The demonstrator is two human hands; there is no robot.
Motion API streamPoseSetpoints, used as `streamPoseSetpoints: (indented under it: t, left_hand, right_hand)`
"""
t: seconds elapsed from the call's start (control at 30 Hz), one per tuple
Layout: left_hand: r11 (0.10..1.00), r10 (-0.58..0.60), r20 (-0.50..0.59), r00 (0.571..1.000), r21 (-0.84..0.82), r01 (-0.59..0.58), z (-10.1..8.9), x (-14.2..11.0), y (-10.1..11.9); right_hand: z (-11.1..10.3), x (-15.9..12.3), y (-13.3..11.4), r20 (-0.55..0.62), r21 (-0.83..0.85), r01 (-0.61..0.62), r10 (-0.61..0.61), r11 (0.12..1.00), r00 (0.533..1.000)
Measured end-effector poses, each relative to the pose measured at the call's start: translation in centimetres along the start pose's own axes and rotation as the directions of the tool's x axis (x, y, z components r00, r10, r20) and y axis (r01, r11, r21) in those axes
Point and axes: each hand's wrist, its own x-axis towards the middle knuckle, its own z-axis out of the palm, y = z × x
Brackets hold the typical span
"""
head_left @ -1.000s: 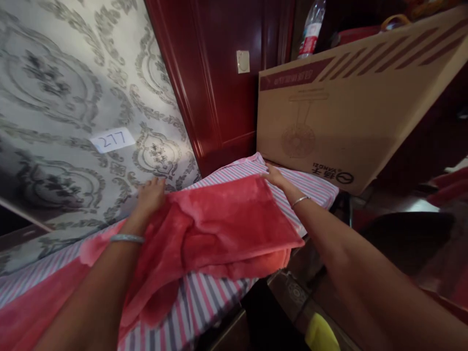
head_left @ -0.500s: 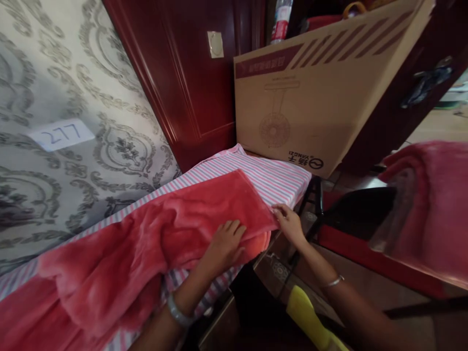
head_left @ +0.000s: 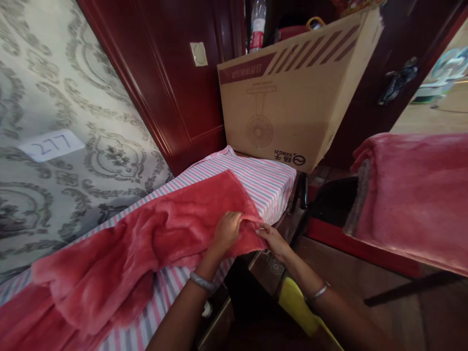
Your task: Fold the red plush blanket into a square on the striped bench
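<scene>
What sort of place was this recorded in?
Probably a room in a home, perhaps a bedroom: there is patterned wallpaper, and a plush red blanket lies on a striped cloth.

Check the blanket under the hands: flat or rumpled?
Mostly rumpled: the red blanket shows deep folds across its middle, though its far corner lies smoother.

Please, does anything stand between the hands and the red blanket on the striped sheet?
Nothing visible does: the left hand and right hand both touch the red blanket near its edge. The cardboard box stands beyond it.
</scene>
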Motion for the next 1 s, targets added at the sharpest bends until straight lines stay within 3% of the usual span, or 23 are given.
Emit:
streamPoseSetpoints:
  t: [0.17, 0.33, 0.47, 0.63, 0.8, 0.9, 1.0]
  left_hand:
    - [0.992, 0.08, -0.143, 0.987, -0.084, -0.092, -1.8, -1.7, 0.6]
    - [0.984, 0.171, 0.028, 0.985, 0.037, -0.172, -0.3, -4.3, 2.1]
    - [0.98, 0.161, 0.009, 0.987, 0.12, -0.161, 0.8, -5.5, 2.3]
    - [0.973, 0.188, -0.006, 0.982, 0.14, -0.186, 0.9, -6.4, 2.7]
    - [0.98, 0.104, -0.142, 0.984, 0.184, -0.077, 0.2, -8.4, 2.0]
    - [0.972, -0.005, -0.236, 0.972, 0.228, 0.06, -1.1, -10.2, -0.1]
    - [0.937, -0.141, -0.256, 0.956, 0.277, 0.212, -2.7, -12.2, -2.9]
  right_hand:
    - [0.4, 0.5, -1.3, -0.013, 0.061, 0.052, -0.051, 0.997, 0.999]
    - [1.0, 0.4, -1.0, -0.037, 0.109, 0.006, -0.002, 0.994, 0.999]
    - [0.4, -0.3, -1.0, -0.047, 0.14, -0.079, 0.087, 0.987, 0.995]
    - [0.2, -1.7, -2.4, 0.065, 0.122, -0.209, 0.202, 0.97, 0.977]
    - [1.4, -1.3, -4.4, 0.015, 0.073, -0.161, 0.161, 0.984, 0.987]
    - [2.2, -0.2, -6.1, 0.007, 0.088, -0.084, 0.083, 0.993, 0.996]
    - [2.8, 0.8, -7.8, 0.036, 0.107, 0.0, -0.004, 0.994, 0.999]
